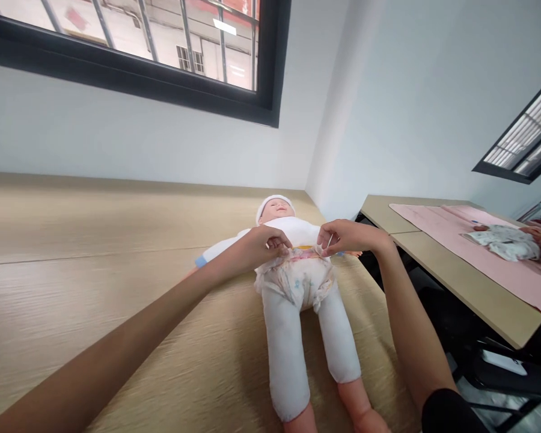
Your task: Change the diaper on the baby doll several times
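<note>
A baby doll (285,337) lies on its back on the wooden table (153,337), head toward the wall. It has a white cap, a white top with blue cuffs and white cloth legs. Around its hips sits a white diaper (297,282) with a coloured waistband. My left hand (270,243) pinches the diaper's waist edge on the left side. At the right side of the waist, my right hand (336,237) is closed with fingertips pinched on the diaper's edge. The exact grip of the fingertips is partly hidden.
To the right, past a gap, a second table (469,282) carries a pink cloth (460,240) and another doll (509,240) in patterned clothes. Below it is a black stool (514,382) with a white phone-like object (504,362). A barred window (162,42) is in the wall behind.
</note>
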`<action>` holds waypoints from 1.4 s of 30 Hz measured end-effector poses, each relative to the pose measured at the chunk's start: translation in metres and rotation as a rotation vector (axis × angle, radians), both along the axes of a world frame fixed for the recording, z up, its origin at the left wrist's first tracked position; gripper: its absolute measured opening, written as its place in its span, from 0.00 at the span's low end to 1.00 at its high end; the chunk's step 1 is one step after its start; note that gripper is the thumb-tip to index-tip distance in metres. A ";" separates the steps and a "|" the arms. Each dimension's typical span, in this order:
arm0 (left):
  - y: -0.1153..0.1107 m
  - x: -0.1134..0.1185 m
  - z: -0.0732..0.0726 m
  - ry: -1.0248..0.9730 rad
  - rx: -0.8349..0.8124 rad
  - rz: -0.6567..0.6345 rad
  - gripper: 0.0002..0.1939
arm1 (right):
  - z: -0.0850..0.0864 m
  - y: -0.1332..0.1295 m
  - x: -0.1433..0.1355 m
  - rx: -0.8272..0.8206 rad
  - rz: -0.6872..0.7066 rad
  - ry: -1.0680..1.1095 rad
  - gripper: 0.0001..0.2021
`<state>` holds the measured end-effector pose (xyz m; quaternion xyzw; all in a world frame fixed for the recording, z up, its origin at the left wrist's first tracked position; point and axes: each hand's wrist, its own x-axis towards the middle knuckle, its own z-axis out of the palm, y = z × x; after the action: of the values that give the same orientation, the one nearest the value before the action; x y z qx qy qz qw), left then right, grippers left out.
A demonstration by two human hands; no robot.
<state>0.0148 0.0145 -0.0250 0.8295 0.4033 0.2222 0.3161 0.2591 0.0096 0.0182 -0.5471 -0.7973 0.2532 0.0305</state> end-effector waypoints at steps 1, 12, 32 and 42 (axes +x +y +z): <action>0.000 0.001 0.000 0.002 -0.005 0.009 0.14 | -0.001 0.001 -0.001 -0.008 0.006 0.006 0.12; -0.003 0.001 0.008 0.038 -0.023 0.017 0.13 | -0.008 0.009 0.000 0.007 0.074 0.098 0.09; -0.003 0.003 -0.005 0.106 0.038 0.176 0.18 | -0.003 0.005 -0.001 0.041 0.269 0.218 0.08; -0.017 0.005 -0.004 0.064 0.084 0.202 0.14 | -0.009 0.007 -0.008 0.031 0.137 0.068 0.10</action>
<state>0.0201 -0.0025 -0.0288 0.8038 0.4850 0.2433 0.2440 0.2512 0.0167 0.0096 -0.4820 -0.8350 0.2609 0.0486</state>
